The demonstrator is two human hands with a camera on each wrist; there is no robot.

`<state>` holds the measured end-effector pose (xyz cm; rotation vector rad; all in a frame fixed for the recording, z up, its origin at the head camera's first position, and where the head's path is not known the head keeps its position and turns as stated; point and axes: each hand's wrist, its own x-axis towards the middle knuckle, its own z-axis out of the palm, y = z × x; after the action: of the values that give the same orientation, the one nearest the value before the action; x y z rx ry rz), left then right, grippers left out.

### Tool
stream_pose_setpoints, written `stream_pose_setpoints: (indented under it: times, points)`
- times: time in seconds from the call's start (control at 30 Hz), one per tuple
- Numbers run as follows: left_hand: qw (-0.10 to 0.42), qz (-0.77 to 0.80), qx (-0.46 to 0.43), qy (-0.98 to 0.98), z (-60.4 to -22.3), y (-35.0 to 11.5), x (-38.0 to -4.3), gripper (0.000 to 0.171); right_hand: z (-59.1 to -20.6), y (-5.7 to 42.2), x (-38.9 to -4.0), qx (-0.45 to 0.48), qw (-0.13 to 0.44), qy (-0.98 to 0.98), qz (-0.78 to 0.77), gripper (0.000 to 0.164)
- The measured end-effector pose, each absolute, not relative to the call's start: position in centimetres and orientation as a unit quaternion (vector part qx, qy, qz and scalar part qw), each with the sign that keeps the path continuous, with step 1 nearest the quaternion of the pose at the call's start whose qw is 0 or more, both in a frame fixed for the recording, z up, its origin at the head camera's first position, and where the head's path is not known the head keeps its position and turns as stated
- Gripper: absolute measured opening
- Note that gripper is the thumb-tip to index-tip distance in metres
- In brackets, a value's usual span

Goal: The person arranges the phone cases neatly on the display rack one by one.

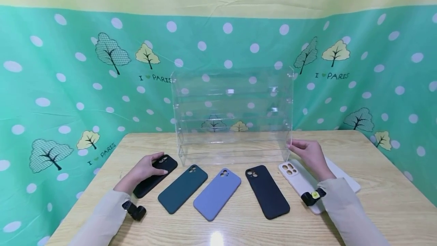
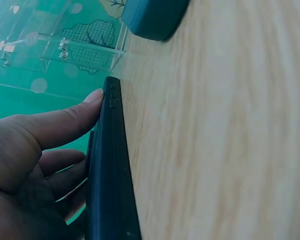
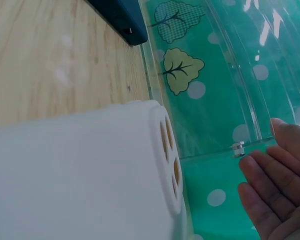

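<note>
At the left of the table, my left hand (image 1: 147, 168) grips a black phone case (image 1: 146, 186) across its camera end. In the left wrist view, its thumb (image 2: 72, 120) presses the case's side edge while the other fingers lie behind. A clear acrylic display rack (image 1: 235, 158) with stepped shelves stands at the back. My right hand (image 1: 308, 155) pinches the rack's right side panel low down; the right wrist view shows the thumb (image 3: 290, 137) and fingers on either side of the panel edge. Beneath the right forearm lies a white phone case (image 1: 300, 179) with gold-looking camera holes.
Between the hands lie a dark green phone case (image 1: 182, 189), a lavender phone case (image 1: 217, 194) and another black phone case (image 1: 268, 193). A flat white piece (image 1: 345, 175) lies right of the white case. A polka-dot curtain (image 1: 218, 48) hangs behind the wooden table (image 1: 392, 204).
</note>
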<state>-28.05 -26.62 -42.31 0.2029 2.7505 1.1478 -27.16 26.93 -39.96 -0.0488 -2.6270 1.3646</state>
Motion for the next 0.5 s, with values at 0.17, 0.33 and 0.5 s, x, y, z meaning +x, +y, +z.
stream_pose_setpoints:
  times: [0.17, 0.33, 0.5]
  points:
    - [0.073, 0.370, 0.077, 0.923, -42.2, -26.5, -28.1, 0.080, -39.7, 26.9, -27.1, -0.017, 0.065, -0.892, 0.447, 0.050]
    - [0.066, 0.361, 0.091, 0.926, -42.3, -26.5, -28.5, 0.082, -39.5, 27.0, -27.0, -0.015, 0.057, -0.901, 0.430, 0.049]
    - [0.063, 0.381, 0.079, 0.919, -42.1, -26.8, -29.0, 0.077, -39.5, 27.0, -27.2, -0.015, 0.053, -0.905, 0.422, 0.046]
